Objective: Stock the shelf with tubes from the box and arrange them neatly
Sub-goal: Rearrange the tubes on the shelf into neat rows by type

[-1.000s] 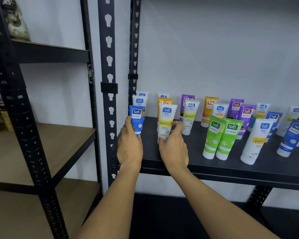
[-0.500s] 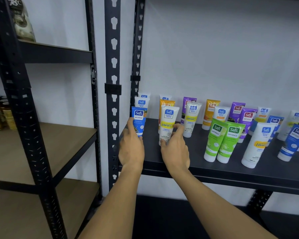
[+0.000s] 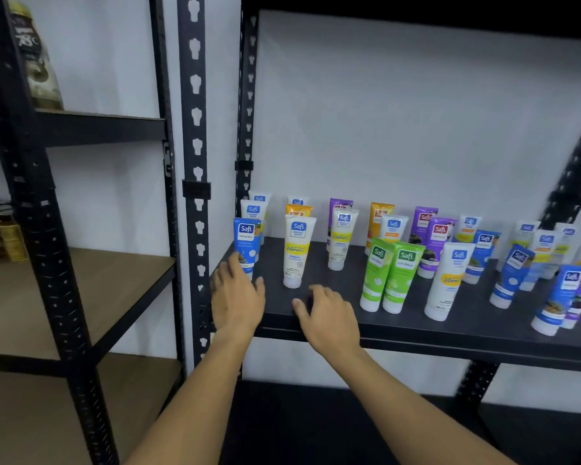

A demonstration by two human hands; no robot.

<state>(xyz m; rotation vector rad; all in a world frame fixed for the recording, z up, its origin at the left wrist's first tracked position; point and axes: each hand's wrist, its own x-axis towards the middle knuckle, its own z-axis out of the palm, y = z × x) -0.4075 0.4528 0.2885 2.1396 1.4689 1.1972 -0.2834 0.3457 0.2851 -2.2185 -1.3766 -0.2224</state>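
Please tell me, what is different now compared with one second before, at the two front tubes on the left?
Both hands let go and drew back toward the shelf edge: the left hand released the blue tube, the right hand released the white Vitamin C tube. Both hands are now open. The two tubes remain upright, and the other tubes look unmoved.

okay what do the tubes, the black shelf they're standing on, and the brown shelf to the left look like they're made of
The tubes, such as the white Vitamin C tube, look like soft glossy plastic: printed bodies with a slight sheen, standing on white caps. The black shelf looks like a matte board, perhaps laminate or painted metal; it shows no grain. The brown shelf looks like wood or wood-look board, going by its dull tan face.
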